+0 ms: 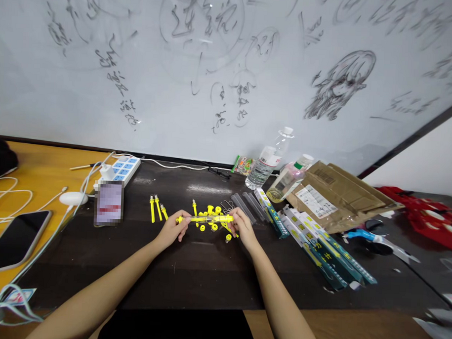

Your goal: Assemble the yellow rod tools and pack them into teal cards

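Both my hands hold one long yellow and clear pen-shaped tool point(205, 219) level above the dark table point(192, 272). My left hand point(173, 230) pinches its left end. My right hand point(240, 225) grips its right end. Under and behind the tool lie several small yellow caps and parts point(211, 211). Three yellow pins point(156, 207) rest to the left of my left hand. Some clear plastic sleeves point(247, 205) lie just beyond my right hand.
Teal packaged tools point(320, 244) fan out at the right, by a cardboard box point(334, 195), two plastic bottles point(268, 161) and scissors point(379, 241). At the left are a power strip point(124, 167), white cables and a phone point(14, 241) on the yellow table. A whiteboard stands behind.
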The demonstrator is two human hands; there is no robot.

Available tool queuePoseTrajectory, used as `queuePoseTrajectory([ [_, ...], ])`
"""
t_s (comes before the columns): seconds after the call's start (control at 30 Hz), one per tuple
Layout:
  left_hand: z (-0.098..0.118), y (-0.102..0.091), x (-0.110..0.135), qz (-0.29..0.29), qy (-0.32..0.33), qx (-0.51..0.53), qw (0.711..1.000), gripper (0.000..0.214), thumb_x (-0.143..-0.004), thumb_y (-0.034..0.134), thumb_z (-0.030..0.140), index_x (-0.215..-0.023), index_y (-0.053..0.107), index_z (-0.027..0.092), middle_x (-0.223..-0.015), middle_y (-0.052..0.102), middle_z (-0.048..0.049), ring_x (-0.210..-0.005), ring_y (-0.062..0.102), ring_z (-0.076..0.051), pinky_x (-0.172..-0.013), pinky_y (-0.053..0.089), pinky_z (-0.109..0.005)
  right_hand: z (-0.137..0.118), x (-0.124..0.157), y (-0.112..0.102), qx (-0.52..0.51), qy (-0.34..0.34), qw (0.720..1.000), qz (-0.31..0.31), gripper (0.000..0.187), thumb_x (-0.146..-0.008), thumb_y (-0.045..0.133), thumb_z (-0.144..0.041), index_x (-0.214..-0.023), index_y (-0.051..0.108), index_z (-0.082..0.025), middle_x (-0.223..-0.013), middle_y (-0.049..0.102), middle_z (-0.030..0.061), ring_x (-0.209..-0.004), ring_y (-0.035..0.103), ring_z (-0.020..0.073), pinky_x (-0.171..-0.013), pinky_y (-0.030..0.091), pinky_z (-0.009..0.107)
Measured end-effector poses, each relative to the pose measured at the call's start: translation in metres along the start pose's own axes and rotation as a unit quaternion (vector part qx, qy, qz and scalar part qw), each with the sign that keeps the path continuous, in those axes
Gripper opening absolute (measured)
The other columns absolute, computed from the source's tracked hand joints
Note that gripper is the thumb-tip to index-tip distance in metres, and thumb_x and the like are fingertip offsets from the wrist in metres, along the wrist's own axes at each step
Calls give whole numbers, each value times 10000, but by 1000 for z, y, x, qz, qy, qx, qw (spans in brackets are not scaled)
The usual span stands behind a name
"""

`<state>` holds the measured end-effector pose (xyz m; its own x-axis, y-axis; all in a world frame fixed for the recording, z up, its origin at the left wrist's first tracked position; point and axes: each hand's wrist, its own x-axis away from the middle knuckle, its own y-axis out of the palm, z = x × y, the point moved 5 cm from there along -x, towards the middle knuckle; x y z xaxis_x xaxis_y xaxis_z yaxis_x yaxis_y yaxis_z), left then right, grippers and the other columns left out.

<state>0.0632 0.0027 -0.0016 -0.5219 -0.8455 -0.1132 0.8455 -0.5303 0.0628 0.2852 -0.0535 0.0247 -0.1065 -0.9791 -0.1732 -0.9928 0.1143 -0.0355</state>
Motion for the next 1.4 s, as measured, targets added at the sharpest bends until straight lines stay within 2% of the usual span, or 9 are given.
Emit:
queuePoseTrajectory([
  [0.17,3,0,0,10,2,5,1000,342,-803,560,491,-876,474,168,-450,378,120,-307,344,-40,-325,309,-151,-5,1,1,-8,-7,1000,-8,189,-795,502,-391,-779,441,-214,-547,514,-70,-344,381,60,-324,268,169],
  [0.3,2,0,0,8,4,5,1000,332,-811,554,483,-881,474,168,-443,373,121,-307,341,-40,-322,305,-148,-3,0,1,-6,-4,1000,-6,172,-793,501,-374,-775,438,-215,-547,513,-71,-342,378,60,-323,270,170],
  [0.47,0,-1,-1,8,1,5,1000,337,-803,560,486,-878,473,170,-449,381,120,-304,344,-39,-319,304,-148,0,1,1,19,3,1000,-5,237,-831,486,-426,-745,423,-214,-543,500,-64,-357,374,61,-330,267,172],
  [0.73,2,0,0,2,4,-5,1000,337,-813,547,491,-870,474,167,-437,381,118,-308,341,-39,-326,313,-146,3,2,2,70,9,998,0,408,-859,444,-545,-641,360,-210,-519,395,-66,-365,344,57,-334,258,186],
  [0.93,3,-1,-1,10,5,3,1000,333,-816,545,485,-886,476,167,-451,378,117,-311,340,-41,-319,315,-150,0,3,3,51,5,999,-10,329,-867,438,-519,-730,407,-221,-563,453,-64,-377,356,67,-342,250,192],
  [1.07,3,-2,0,11,6,-2,1000,325,-817,549,474,-889,477,166,-458,385,114,-317,344,-39,-326,317,-148,-1,4,4,44,-11,999,-26,299,-874,450,-465,-718,397,-216,-588,470,-61,-389,376,64,-360,272,189],
  [1.4,1,-1,1,0,11,-11,1000,312,-834,535,464,-892,474,164,-445,384,116,-320,341,-40,-338,315,-149,11,0,3,78,-4,997,-9,500,-864,407,-583,-541,346,-206,-455,385,-47,-364,342,74,-360,260,219],
])
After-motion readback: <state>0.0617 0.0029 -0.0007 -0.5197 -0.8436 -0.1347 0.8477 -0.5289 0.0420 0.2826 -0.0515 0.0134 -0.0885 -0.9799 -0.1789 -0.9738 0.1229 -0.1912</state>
